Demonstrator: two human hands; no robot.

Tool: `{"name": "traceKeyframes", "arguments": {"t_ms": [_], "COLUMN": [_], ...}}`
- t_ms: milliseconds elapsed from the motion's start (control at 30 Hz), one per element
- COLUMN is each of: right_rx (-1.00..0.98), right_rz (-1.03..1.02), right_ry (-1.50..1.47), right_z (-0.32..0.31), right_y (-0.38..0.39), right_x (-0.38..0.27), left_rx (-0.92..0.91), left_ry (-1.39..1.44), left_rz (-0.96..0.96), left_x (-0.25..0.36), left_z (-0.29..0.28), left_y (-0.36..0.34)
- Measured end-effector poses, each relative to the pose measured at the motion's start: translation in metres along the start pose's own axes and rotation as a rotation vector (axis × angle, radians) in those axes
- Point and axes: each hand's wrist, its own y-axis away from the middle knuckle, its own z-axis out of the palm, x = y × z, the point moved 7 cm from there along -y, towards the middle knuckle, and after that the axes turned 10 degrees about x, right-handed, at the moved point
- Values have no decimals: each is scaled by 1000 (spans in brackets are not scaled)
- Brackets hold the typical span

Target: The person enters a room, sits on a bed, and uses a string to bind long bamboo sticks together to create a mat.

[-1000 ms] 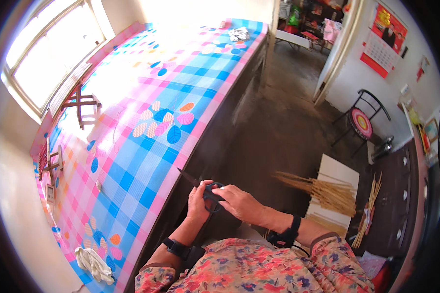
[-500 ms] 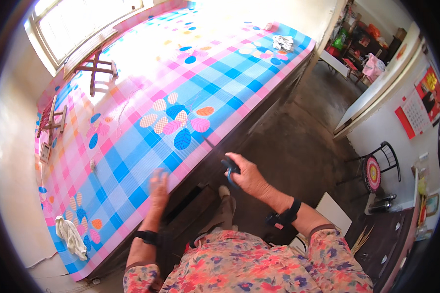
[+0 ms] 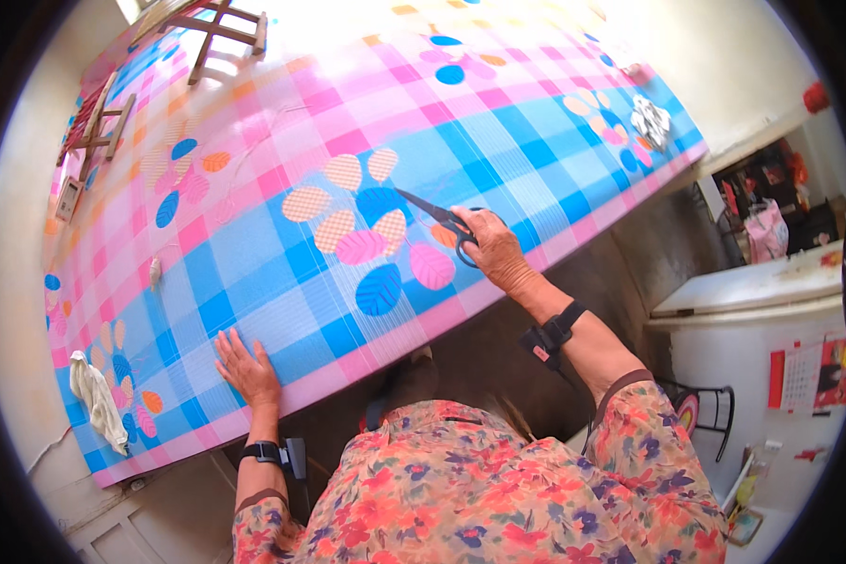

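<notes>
Head-worn fisheye, left of a pair. Looks steeply down and forward from above the flowered shirt [image 3: 461, 489], which lies nearest, on the near side of the fingers [image 3: 236, 348]. Left hand [image 3: 254, 376] and right hand [image 3: 493, 250] both near, spread mid-view. Bed cover [image 3: 282, 301] runs beyond the fingers; calendar [image 3: 803, 376] well off right of them, by the curved dark rim.

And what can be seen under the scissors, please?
Below the scissors is the checked sheet; a printed orange leaf partly shows beside them. What lies directly behind the scissors and the right hand is covered. I cannot tell whether the scissors touch the sheet.
</notes>
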Motion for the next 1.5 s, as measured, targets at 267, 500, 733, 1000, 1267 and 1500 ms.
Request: {"name": "traceKeyframes", "arguments": {"t_ms": [267, 500, 733, 1000, 1267, 1500], "right_rx": [-126, -246, -395, -829, -698, -772], "right_rz": [-76, 35, 105, -144, -293, -218], "right_ry": [-47, -94, -168, -276, -481, -154], "right_z": [55, 87, 87, 138, 318, 434], "right_y": [-50, -39, -40, -95, -270, -310], "right_x": [-3, 18, 27, -9, -218, -179], "left_rx": [-14, 52, 12, 68, -27, -51], "left_ry": [38, 48, -261, -292, -274, -254], "left_rz": [-53, -179, -677, -668, -721, -730], "left_x": [14, -7, -72, -62, -62, -58], "left_z": [-17, -16, -20, -23, -33, -28], "left_y": [-11, 2, 13, 4, -11, -2]}}
